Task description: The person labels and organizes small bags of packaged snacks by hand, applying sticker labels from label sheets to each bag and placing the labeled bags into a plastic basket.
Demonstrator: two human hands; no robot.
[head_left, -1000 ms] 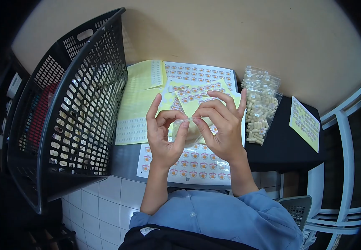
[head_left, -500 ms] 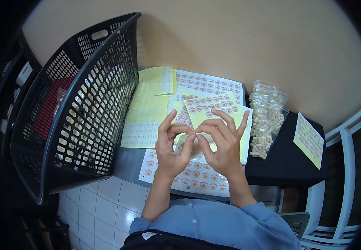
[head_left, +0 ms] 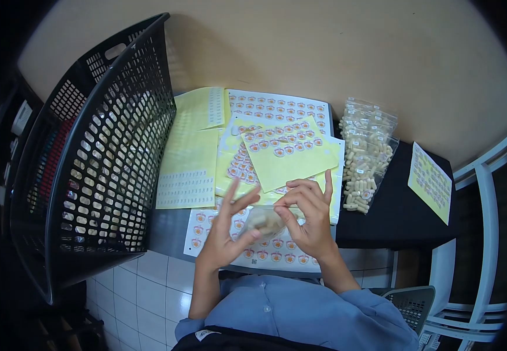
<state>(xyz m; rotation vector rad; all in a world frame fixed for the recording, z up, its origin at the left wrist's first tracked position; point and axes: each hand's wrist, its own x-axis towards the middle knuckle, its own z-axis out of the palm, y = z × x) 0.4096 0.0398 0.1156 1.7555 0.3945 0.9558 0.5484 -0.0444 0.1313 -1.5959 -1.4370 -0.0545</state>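
Note:
A small clear zip bag (head_left: 265, 221) with pale capsules inside hangs in front of me, above the sticker sheets. My right hand (head_left: 310, 221) pinches its top edge between thumb and fingertips, the little finger raised. On the other side of the bag, my left hand (head_left: 221, 240) is open with fingers spread, its thumb close to the bag's left side. Beneath the hands lies a white sheet of round orange-and-pink stickers (head_left: 277, 256). Beyond the fingers, a partly used yellow sticker sheet (head_left: 291, 167) rests on top of other sheets.
A tall black perforated basket (head_left: 113, 134) stands at the left. Yellow sheets with small printed labels (head_left: 186, 158) lie beside it. To the right, several filled capsule bags (head_left: 365, 167) overlap on a black cloth (head_left: 388, 225), with another sticker sheet (head_left: 430, 182) near the edge.
My left hand has come off the bag's top edge, moved left and spread its fingers. My right hand keeps its pinch, and the bag now shows more fully. The view has shifted slightly.

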